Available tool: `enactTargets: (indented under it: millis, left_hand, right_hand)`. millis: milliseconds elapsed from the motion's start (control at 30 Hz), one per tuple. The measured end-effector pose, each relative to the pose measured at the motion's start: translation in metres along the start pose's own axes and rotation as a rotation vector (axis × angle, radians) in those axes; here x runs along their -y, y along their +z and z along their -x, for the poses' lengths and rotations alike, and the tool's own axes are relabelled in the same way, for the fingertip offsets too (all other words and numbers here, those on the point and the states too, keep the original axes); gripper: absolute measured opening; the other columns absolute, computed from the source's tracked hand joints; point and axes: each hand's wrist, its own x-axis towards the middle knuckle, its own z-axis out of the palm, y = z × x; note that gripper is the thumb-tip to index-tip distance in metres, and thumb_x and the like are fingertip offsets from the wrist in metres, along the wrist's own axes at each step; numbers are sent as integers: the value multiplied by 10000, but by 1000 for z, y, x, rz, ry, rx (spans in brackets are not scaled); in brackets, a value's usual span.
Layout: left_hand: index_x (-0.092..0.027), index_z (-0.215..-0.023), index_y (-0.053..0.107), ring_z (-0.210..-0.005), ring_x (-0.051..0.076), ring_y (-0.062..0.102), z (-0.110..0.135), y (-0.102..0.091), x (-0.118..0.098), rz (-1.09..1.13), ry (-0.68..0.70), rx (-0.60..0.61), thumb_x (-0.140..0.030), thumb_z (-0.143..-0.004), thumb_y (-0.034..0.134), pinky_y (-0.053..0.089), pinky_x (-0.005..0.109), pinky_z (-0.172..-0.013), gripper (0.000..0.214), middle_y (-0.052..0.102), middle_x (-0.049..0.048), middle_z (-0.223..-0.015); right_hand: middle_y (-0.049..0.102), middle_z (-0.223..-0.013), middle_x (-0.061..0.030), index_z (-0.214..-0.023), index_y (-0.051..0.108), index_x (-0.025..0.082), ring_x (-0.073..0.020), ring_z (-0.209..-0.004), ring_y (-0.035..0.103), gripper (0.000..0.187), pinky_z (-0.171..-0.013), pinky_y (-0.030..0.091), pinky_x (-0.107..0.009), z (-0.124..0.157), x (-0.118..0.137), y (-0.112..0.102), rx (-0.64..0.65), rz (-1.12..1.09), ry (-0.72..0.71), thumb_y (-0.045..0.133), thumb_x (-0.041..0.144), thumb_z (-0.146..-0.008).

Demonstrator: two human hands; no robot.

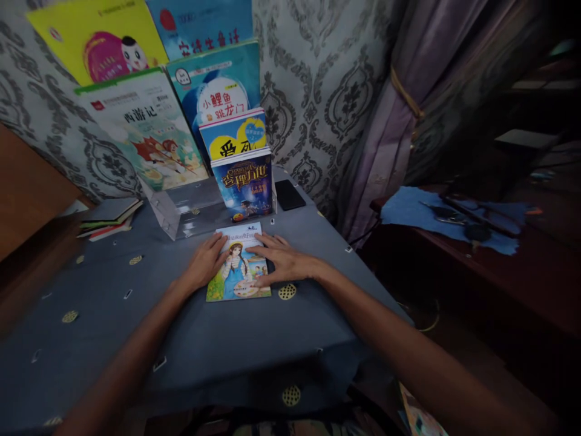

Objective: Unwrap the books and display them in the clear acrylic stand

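Note:
A thin picture book (240, 269) lies flat on the cloth-covered table, its cover showing a girl with braids in blue overalls. My left hand (206, 260) rests along the book's left edge, fingers stretched forward and touching the cover's side. From the right, my right hand (284, 260) reaches over the cover with its fingers spread, the thumb low and the other fingers near the top. Just beyond the book stands a clear acrylic rack (170, 212). A dark blue book (247, 184) with gold lettering stands at the rack's front right.
More books fill the rack, including a white-and-green one (154, 130), a teal one (218, 85) and a yellow one (104, 36). A dark phone (289, 195) lies right of the rack. Several stacked notebooks (111, 215) lie left. Glasses rest on a blue cloth (408, 212) at right.

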Motion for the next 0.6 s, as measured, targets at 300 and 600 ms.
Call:
enactTargets:
  millis: [300,600]
  left_hand:
    - [-139,-1362,600,-1407,279,497,-16,13,2,-6,-42,-108,-338,-1009,422,392,473,-1174,443,557,162,-1488]
    - [-120,-1411,563,-1440,313,453,-12,20,-4,-6,-216,-108,-351,-996,463,354,498,-1193,486,512,200,-1517]
  right_hand:
    - [308,-1646,-201,-1537,425,162,-319,-1520,296,644,-1210,233,-515,-29,-1,4,-173,127,186,477,518,-1003]
    - [387,-1601,-223,-1506,463,104,-320,-1488,364,563,-1195,282,-501,-44,13,12,-285,280,307,423,370,-1010]
